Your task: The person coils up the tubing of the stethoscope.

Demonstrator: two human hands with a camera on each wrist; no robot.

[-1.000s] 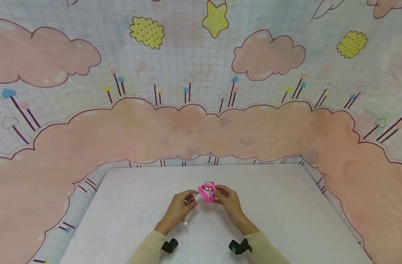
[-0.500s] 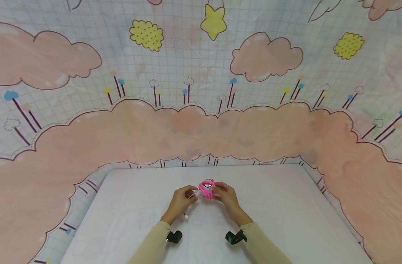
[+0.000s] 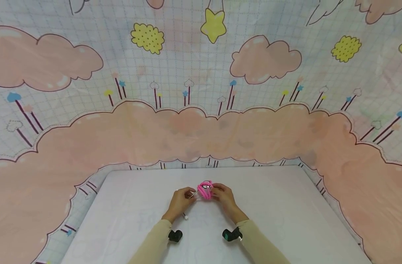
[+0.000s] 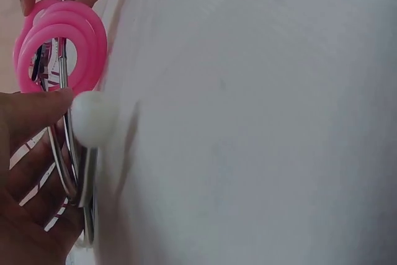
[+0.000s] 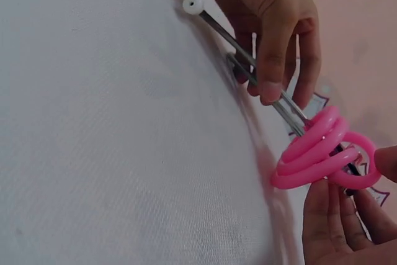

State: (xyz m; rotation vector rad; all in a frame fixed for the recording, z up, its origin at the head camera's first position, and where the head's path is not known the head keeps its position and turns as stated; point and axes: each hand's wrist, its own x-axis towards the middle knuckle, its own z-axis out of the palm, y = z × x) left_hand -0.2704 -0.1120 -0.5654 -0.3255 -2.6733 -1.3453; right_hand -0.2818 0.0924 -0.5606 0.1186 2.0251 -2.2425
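Note:
My left hand [image 3: 178, 205] grips slim bent metal rods [image 5: 226, 36] between thumb and fingers. One rod ends in a round white knob [image 4: 93, 119], which sticks out beside the thumb in the left wrist view. A glossy pink tube [image 5: 313, 147] winds in several loops around the rods' other end. My right hand [image 3: 228, 201] pinches this pink coil from its far side, the thumb on one side and fingers under it. Within the loops, some dark and shiny metal parts show, partly hidden by the tube. Both hands hold the piece up over the white table.
The white tabletop [image 3: 270, 212] spreads around both hands. Behind it hangs a printed cloth [image 3: 201, 135] with pink clouds and stars. A black wrist camera [image 3: 175, 235] sits at the left cuff and another black camera [image 3: 232, 234] at the right.
Both hands and the pink coil have risen a little, then shifted slightly left, with the forearms drawn closer together. The hold on the rods and coil looks the same.

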